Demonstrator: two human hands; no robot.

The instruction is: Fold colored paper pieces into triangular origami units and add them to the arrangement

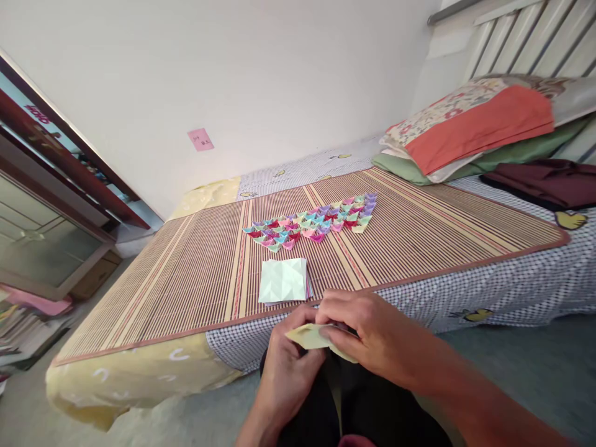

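Between my two hands, just in front of the bed's edge, is a pale yellow-green piece of folded paper (pixel 307 336). My left hand (pixel 291 363) pinches its left side, and the fingers of my right hand (pixel 356 326) are closed on its right part. Some of the paper is hidden behind the right fingers. Beyond my hands, a stack of creased paper squares (pixel 282 280) lies on the mat, a pale mint one on top. Farther back stand rows of small folded paper boats (pixel 310 223) in many colours.
A striped bamboo mat (pixel 186 279) covers the bed. Folded bedding with an orange border (pixel 484 136) and a dark maroon cloth (pixel 544 183) lie at the right. A pink note (pixel 200 139) is on the wall. A glass-fronted cabinet (pixel 41 230) stands at the left.
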